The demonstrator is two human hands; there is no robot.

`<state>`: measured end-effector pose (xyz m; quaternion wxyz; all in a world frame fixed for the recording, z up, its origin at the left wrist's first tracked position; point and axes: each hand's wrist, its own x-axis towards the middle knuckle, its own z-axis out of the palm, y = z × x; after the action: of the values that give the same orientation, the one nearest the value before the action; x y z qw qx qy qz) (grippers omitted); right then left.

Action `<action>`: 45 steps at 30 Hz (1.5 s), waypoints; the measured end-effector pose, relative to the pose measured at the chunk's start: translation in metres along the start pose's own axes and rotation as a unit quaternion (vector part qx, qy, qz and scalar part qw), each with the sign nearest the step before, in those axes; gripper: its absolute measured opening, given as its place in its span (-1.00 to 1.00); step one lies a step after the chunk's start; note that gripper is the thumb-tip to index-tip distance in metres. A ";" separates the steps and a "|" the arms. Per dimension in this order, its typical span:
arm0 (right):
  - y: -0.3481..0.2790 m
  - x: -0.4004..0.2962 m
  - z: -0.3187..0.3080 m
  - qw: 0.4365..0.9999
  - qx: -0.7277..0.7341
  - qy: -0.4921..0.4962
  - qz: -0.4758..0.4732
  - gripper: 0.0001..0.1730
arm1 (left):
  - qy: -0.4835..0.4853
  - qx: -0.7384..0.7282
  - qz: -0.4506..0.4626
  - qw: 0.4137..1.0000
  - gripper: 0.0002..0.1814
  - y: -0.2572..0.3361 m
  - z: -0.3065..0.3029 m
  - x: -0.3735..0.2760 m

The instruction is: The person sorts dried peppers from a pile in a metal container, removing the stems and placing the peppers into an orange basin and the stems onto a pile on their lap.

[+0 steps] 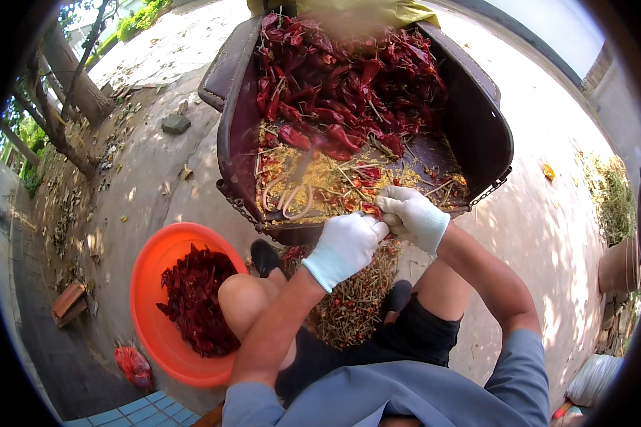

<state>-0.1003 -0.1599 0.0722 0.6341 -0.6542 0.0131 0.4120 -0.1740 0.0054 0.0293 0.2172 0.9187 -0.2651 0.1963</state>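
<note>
Dried red chili peppers (347, 80) are heaped in the back of a dark metal cart bed (235, 133). Yellow seeds (320, 173), stems and a pale looped cord (301, 203) lie at its front. Both my hands wear white gloves and meet over the bed's front edge. Between them is a small red dried pepper (373, 211), partly hidden. The fingertips of my right hand (412, 216) pinch it at one side. My left hand (350, 243) is closed on its lower part. A pile of pepper stems (352, 304) lies on the ground between my legs.
An orange plastic basin (149, 299) holding dark red peppers (200, 299) stands left of my knee. Beyond it lie a red plastic bag (133, 367) and a brick (68, 300). Chains hang at the bed's front corners. A stone (176, 124) and trees are at upper left; a pot (618, 267) stands right.
</note>
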 end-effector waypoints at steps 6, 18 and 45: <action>0.012 -0.002 -0.010 0.836 -0.461 0.098 -0.280 -0.81 | -0.095 0.080 -0.003 0.992 -0.93 0.006 0.012 -0.005; 0.004 -0.042 -0.018 0.905 -0.230 0.190 -0.303 -0.80 | 0.049 -0.477 -0.317 0.818 -0.71 -0.012 -0.034 0.004; 0.029 -0.022 0.019 0.978 0.191 -0.030 -0.075 -0.78 | 0.070 -0.298 -0.184 0.934 -0.80 -0.004 -0.019 -0.010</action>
<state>-0.1407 -0.1608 0.0631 0.7767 -0.5072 0.0235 0.3729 -0.1846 0.0217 0.0387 0.5315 0.8282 -0.1219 0.1289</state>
